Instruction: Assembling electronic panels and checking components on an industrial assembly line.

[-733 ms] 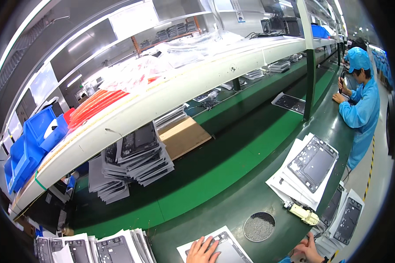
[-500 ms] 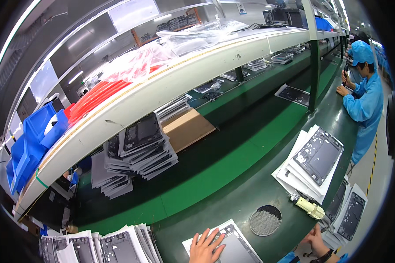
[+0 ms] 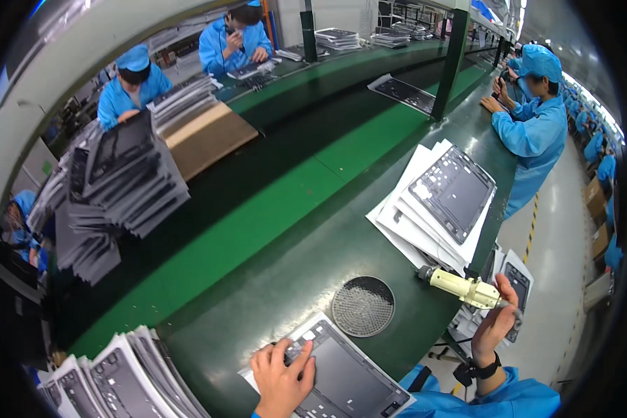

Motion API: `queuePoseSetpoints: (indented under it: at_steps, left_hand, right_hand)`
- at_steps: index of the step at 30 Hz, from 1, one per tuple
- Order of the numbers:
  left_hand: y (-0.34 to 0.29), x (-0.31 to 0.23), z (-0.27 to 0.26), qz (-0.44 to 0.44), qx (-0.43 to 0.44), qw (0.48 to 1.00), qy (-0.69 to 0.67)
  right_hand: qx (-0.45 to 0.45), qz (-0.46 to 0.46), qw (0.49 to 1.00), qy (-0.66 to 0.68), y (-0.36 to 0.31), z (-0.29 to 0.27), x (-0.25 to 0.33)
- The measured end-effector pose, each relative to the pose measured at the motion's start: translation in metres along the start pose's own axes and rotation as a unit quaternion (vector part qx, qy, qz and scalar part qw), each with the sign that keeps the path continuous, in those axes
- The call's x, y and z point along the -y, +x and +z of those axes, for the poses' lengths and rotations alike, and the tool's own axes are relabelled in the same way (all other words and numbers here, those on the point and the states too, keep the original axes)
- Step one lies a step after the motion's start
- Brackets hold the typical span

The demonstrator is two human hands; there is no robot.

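Note:
My left hand (image 3: 283,373) rests on a dark grey tablet back housing (image 3: 345,366), its fingers spread and bent over the upper left edge. The housing lies on a white sheet at the bench's near edge. At the right, my right hand (image 3: 496,322) has its fingers around the nose end of a cream electric screwdriver (image 3: 460,284); their exact contact is partly hidden. A round dish (image 3: 364,306) of small metal pieces sits just beyond the housing. Past the screwdriver lies a stack of housings (image 3: 454,191) with white sheets between them.
Leaning housings and sheets (image 3: 122,373) stand at the lower left. A taller pile (image 3: 122,174) rises beyond the green belt (image 3: 313,177), beside a brown board (image 3: 209,139). A green post (image 3: 451,66) stands at the far edge. Co-workers in blue (image 3: 536,129) sit around the line.
My right hand has risen from below the bench edge to the screwdriver's nose end. The view has swung, bringing more co-workers in; my left hand stays on the housing.

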State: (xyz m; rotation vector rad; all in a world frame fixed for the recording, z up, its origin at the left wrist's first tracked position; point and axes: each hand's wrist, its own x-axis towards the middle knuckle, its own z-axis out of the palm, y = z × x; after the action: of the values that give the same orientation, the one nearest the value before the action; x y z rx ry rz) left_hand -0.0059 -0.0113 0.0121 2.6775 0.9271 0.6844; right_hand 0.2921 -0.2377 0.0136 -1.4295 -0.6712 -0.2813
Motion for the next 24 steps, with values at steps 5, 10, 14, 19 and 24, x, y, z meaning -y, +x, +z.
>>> queuePoseSetpoints:
  at_steps: [5,10,14,19,24]
  left_hand:
    - [0.004,0.015,0.016,0.039,-0.016,0.999,-0.004]
    - [0.004,0.009,0.008,0.023,-0.014,0.999,-0.031]
    - [0.003,0.009,0.011,0.022,-0.019,0.999,-0.012]
    - [0.006,0.010,0.013,0.025,-0.013,0.999,-0.018]
    - [0.002,0.014,0.012,0.015,-0.001,1.000,-0.018]
  right_hand:
    - [0.068,-0.133,0.953,0.262,0.053,0.059,0.024]
    - [0.127,0.005,0.958,0.257,0.073,0.082,0.021]
    - [0.175,0.154,0.957,0.173,0.050,0.095,-0.015]
    - [0.173,0.227,0.926,0.248,0.061,0.108,-0.006]
    - [0.296,0.118,0.894,0.316,0.056,0.151,0.055]
